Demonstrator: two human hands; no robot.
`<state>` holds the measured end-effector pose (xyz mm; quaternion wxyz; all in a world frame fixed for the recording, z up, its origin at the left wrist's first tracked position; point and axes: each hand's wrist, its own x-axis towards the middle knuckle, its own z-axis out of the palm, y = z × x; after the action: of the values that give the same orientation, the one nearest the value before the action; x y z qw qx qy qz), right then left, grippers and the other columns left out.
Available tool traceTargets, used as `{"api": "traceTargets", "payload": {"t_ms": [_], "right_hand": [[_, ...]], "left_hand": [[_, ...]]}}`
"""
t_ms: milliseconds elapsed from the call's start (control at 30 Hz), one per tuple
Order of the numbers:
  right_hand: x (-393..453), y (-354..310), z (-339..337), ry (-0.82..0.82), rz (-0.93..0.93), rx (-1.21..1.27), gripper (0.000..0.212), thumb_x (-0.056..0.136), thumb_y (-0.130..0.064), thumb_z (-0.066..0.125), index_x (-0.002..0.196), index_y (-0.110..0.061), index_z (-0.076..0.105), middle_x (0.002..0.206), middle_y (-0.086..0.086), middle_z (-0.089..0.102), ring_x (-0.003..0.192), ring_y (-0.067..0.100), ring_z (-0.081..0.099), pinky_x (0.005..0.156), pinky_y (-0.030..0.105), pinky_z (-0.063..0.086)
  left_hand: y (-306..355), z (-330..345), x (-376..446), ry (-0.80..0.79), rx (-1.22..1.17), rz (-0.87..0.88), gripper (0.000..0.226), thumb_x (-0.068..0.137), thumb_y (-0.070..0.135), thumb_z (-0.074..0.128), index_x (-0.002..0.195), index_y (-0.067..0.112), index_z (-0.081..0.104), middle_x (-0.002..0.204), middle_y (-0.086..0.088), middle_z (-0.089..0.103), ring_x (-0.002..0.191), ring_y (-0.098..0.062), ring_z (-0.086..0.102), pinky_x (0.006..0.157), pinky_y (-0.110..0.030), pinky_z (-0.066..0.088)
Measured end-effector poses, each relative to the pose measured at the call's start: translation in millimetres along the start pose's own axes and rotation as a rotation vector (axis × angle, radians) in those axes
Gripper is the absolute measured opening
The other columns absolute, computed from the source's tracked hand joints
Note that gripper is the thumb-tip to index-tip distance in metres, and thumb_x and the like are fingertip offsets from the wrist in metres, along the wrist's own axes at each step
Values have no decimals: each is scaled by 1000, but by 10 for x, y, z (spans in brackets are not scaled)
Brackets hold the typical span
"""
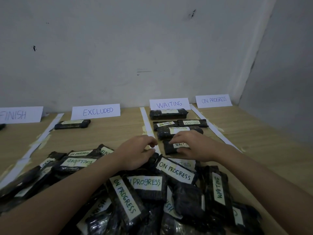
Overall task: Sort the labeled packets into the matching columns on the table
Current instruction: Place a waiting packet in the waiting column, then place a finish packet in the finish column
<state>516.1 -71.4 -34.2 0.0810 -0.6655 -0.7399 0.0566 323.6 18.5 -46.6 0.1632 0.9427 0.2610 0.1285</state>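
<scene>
WAITING packet [176, 146] pinched in right grip [189, 146]; left grip [137, 152] curled, empty.

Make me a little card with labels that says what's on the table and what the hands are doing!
Signs: FINISH, EXCLUDED, WAITING, ON PROGRESS
Waiting column: five packets, the nearest one under the right hand
Excluded column: one packet
Unsorted pile: many mixed packets, near edge
Right hand: holds the nearest WAITING packet
Left hand: fingers curled, over the pile
</scene>
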Motion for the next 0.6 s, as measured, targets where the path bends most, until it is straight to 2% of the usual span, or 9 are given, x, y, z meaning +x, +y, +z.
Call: {"api": "traceTargets", "payload": {"t_ms": [100,167,267,400,600], "right_hand": [[80,-247,-57,20,-67,31,31,91,-18,52,121,-21,59,118,-3,58,104,9,50,93,32,43],[173,-400,-61,17,-105,34,30,92,-19,52,121,-21,58,114,-2,59,94,5,46,88,28,42],[356,-614,-31,-6,-130,38,29,91,-22,54,120,-22,59,116,0,61,102,12,53,91,31,44],[599,-860,28,-65,-138,31,28,91,-26,54,118,-22,59,118,1,60,103,16,54,91,33,45],[861,-931,223,-284,84,32,57,86,-44,57,135,-19,42,135,6,46,119,24,47,98,35,41]], "left_hand": [[-70,-108,-112,6,55,12,28,95,21,44,122,18,53,121,3,59,109,-11,53,94,-28,44],[-164,-200,-216,15,104,-3,27,95,19,44,120,19,54,120,3,59,109,-12,53,93,-26,42],[-349,-341,-386,28,141,-63,27,93,16,45,118,18,55,120,2,59,110,-13,52,92,-25,40],[-585,-490,-608,51,128,-142,27,92,14,45,117,17,56,118,1,60,109,-14,53,93,-28,42],[-812,-530,-782,103,55,-208,24,90,12,50,112,14,59,113,-1,63,107,-16,56,93,-29,42]]}}
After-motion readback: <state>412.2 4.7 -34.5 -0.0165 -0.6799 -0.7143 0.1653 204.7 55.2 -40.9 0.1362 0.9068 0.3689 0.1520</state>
